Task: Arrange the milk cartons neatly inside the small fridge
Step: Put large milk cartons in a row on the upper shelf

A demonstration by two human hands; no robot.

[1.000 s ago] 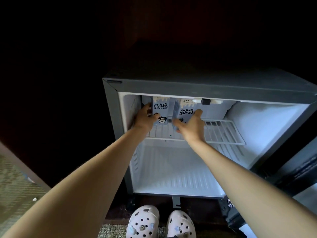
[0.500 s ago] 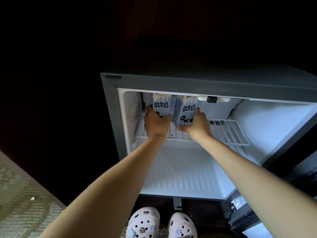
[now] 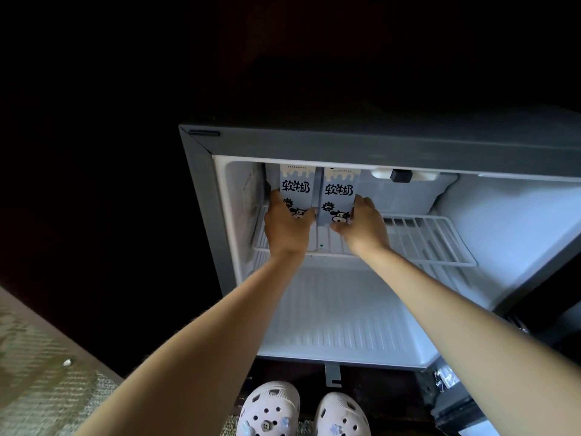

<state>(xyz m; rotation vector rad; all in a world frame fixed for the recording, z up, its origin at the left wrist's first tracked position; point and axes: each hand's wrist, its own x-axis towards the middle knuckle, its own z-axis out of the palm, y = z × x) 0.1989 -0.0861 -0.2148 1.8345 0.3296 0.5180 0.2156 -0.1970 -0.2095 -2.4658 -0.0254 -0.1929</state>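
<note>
Two pale blue milk cartons with black lettering and cow faces stand upright side by side at the left end of the wire shelf (image 3: 434,234) in the small open fridge (image 3: 201,190). My left hand (image 3: 287,226) grips the lower part of the left carton (image 3: 295,187), fingers round its left side and thumb across the front. My right hand (image 3: 361,223) grips the right carton (image 3: 338,191) from its right side, thumb under its front. The cartons nearly touch, with a thin gap between them.
The shelf stretches bare to the right of the cartons, below a thermostat knob (image 3: 401,176) on the ceiling. The lower fridge floor (image 3: 339,322) is white and ribbed. The fridge door (image 3: 471,404) hangs open at lower right. My feet in pale clogs (image 3: 270,410) stand before it.
Both hands shifted from the carton fronts to their outer sides and lower parts. The cartons have been squared up, both now facing front and closer together.
</note>
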